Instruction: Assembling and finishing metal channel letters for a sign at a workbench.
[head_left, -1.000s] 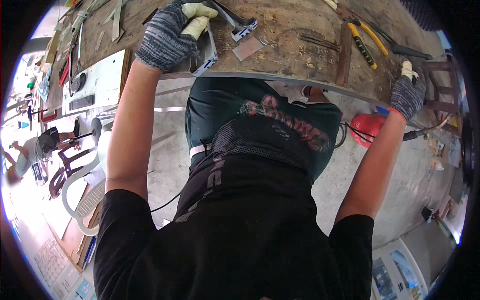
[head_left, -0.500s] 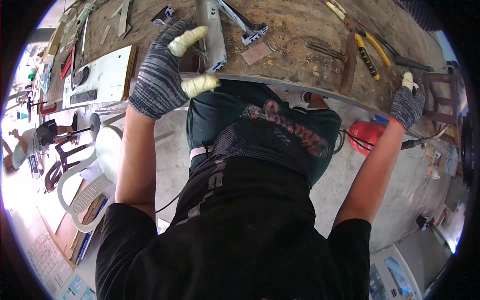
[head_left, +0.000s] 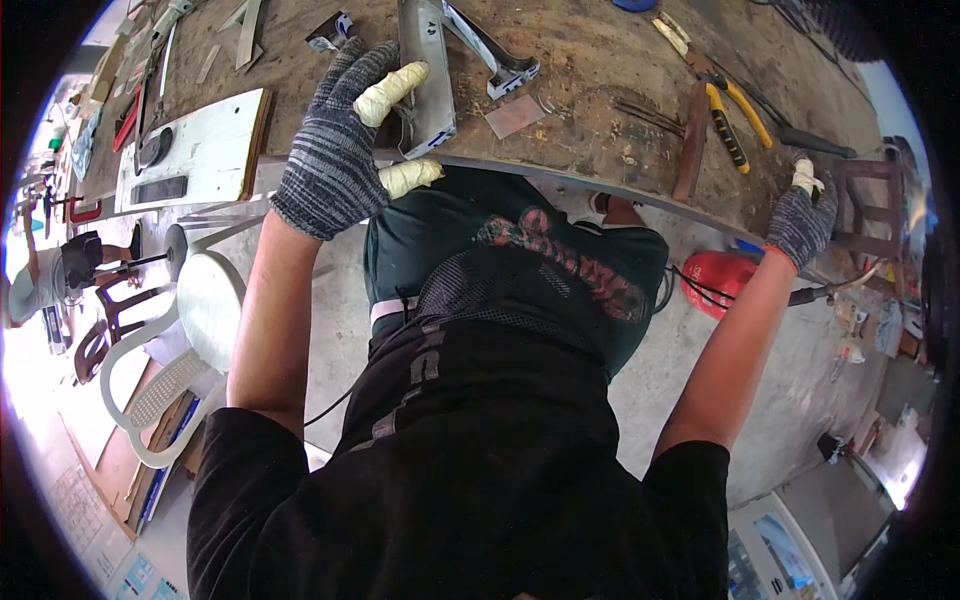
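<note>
My left hand (head_left: 340, 150), in a grey striped knit glove with pale tape round the thumb and a finger, hovers over the bench's near edge. Its thumb and taped finger are spread, with nothing between them. Right beside those fingers lies a grey metal channel (head_left: 428, 85) with film on its edges. An angled metal piece (head_left: 500, 62) is to its right. At the bench's right end is my right hand (head_left: 803, 215), gloved alike, with one taped digit pointing up. Its other fingers are mostly hidden, close to a dark slatted frame (head_left: 870, 205).
Yellow-and-black-handled pliers (head_left: 728, 130) and a rusty flat bar (head_left: 692, 140) lie on the worn wooden bench (head_left: 590, 70). A white board (head_left: 215, 145) overhangs at left. A pale chair (head_left: 210, 310) stands left, a red helmet-like object (head_left: 715, 280) below right. Another person (head_left: 45, 280) is far left.
The view has shifted slightly. My left hand has moved a little right, nearer the metal channel, its fingers still spread. My right hand stays at the bench's right end.
</note>
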